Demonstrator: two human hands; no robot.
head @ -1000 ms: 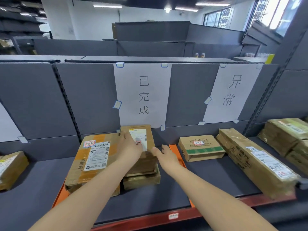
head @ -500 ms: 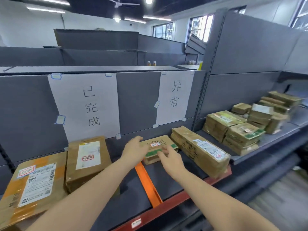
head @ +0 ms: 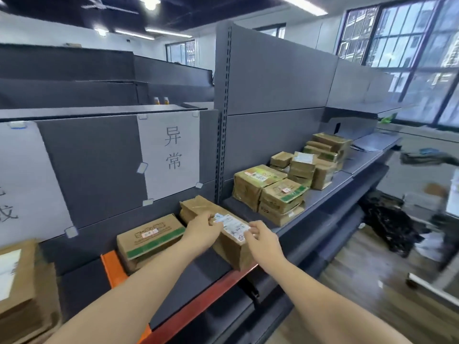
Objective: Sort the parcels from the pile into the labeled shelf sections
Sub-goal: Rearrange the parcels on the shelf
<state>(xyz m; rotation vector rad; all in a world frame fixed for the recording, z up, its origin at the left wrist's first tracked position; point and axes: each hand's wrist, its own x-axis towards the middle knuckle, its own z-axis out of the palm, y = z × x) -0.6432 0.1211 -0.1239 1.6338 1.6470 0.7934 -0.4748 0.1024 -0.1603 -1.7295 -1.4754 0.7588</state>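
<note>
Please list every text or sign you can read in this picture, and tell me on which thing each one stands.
"异常": on the white paper sign taped to the grey back panel, above the long parcel.
"成", partly cut off: on the second paper sheet at the left edge.
Shipping label between both hands: too blurred to read.
Print on the green-striped box and the stacked parcels: too small to read.
</note>
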